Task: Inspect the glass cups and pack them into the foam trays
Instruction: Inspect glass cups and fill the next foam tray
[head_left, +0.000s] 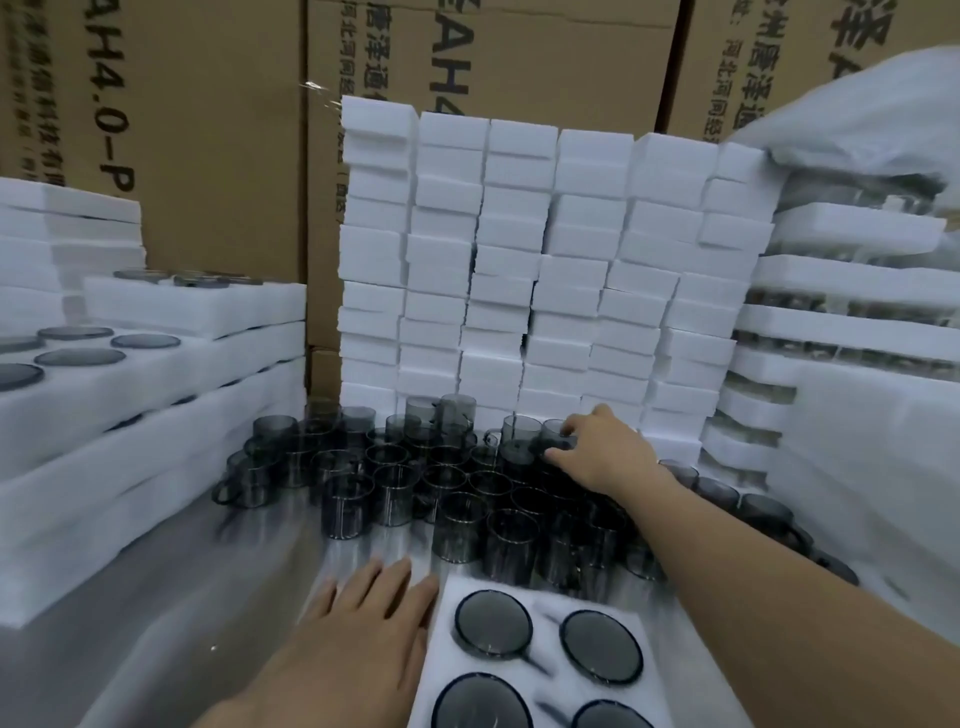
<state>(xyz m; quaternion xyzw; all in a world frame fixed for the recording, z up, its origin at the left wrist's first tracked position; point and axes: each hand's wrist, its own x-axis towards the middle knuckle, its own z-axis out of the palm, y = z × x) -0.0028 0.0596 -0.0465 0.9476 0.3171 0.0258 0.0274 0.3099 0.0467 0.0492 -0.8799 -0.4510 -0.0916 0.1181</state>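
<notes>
Several smoky grey glass cups (400, 493) with handles stand crowded on the table in front of me. My right hand (602, 452) reaches across them to the far side, where its fingers curl round the rim of one glass cup (558, 434) beside the foam stack. My left hand (374, 608) lies flat with straight fingers on the table, touching the left edge of a white foam tray (519, 592). That tray sits at the near edge and holds several cups in round pockets (493, 623).
A wall of stacked white foam blocks (545, 260) rises behind the cups. Filled foam trays (156, 364) are piled at the left, more at the right (841, 332). Cardboard boxes (208, 130) stand behind everything.
</notes>
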